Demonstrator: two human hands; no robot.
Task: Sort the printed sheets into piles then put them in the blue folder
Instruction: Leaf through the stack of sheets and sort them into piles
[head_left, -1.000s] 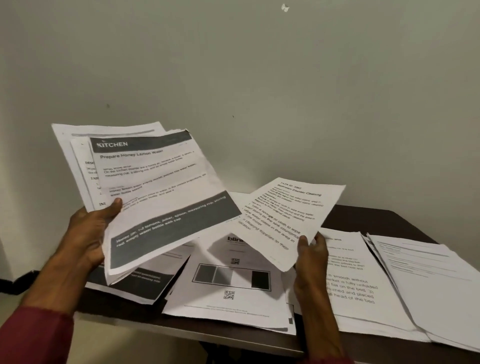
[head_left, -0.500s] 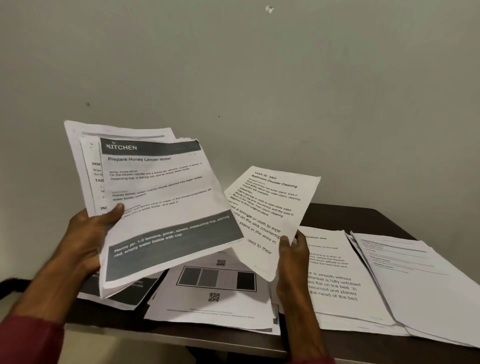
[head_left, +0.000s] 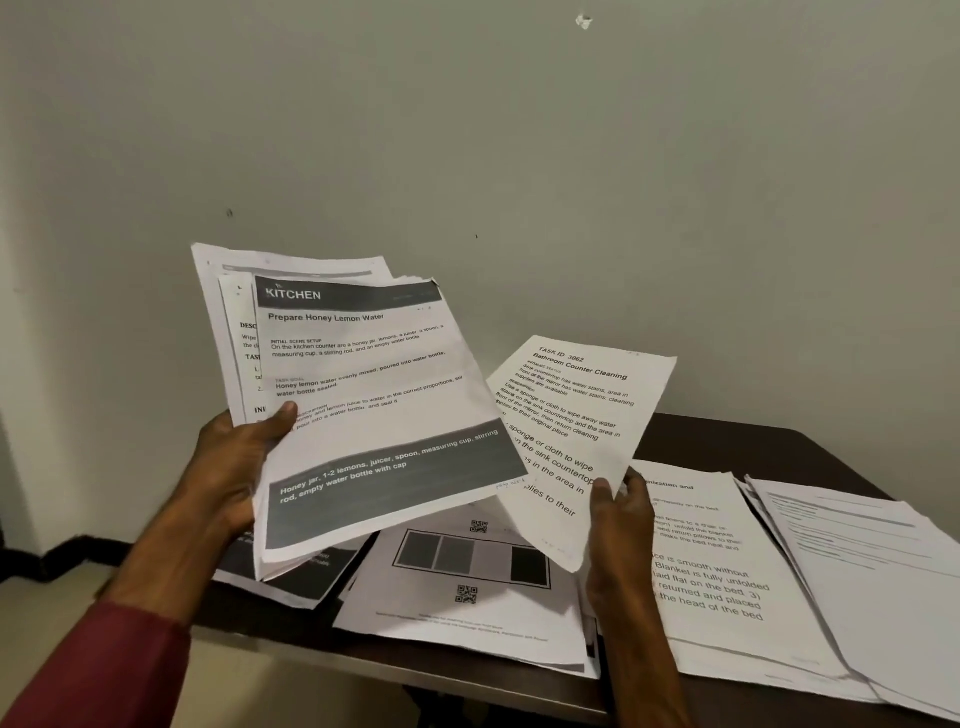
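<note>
Grips the stack (head_left: 363, 410) in the curled left hand (head_left: 228, 467), thumb on top, and pinches 1 Bathroom Counter Cleaning sheet (head_left: 571, 426) in the right hand (head_left: 618, 519) over the piles (head_left: 727, 587) on the table (head_left: 789, 447), apparently to compare headings, with no blue folder in view.

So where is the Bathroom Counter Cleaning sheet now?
Head view, right of centre: the right hand holds the Bathroom Counter Cleaning sheet above the table, its left edge behind the left hand's Kitchen stack.
</note>
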